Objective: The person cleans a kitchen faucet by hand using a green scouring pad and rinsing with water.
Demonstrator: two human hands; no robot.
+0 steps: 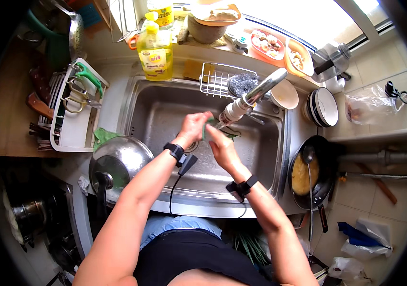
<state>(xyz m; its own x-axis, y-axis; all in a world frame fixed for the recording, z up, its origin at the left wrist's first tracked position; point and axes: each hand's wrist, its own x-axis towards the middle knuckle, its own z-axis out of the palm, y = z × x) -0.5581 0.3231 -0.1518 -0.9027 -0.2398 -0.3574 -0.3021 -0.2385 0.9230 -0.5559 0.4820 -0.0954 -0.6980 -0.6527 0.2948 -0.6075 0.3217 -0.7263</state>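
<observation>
Over the stainless steel sink [153, 111], my left hand [192, 128] is closed around a slim green vegetable piece [207, 130], slightly blurred. The fingertips of my right hand [224, 148] meet that piece from the other side; whether they grip it cannot be told. Just beyond my hands is the faucet [232, 111], and water seems to run from its mouth. Several thin green vegetable pieces [232, 134] lie on the sink floor behind my right hand, partly hidden by it and the faucet.
A wire rack [210, 79] with a steel wool scrubber [243, 84] sits at the sink's far edge, near a yellow dish soap bottle [155, 57]. Left are a pot lid [121, 157] and a knife rack [76, 134]. A wok [321, 178] with a ladle [309, 157] stands right.
</observation>
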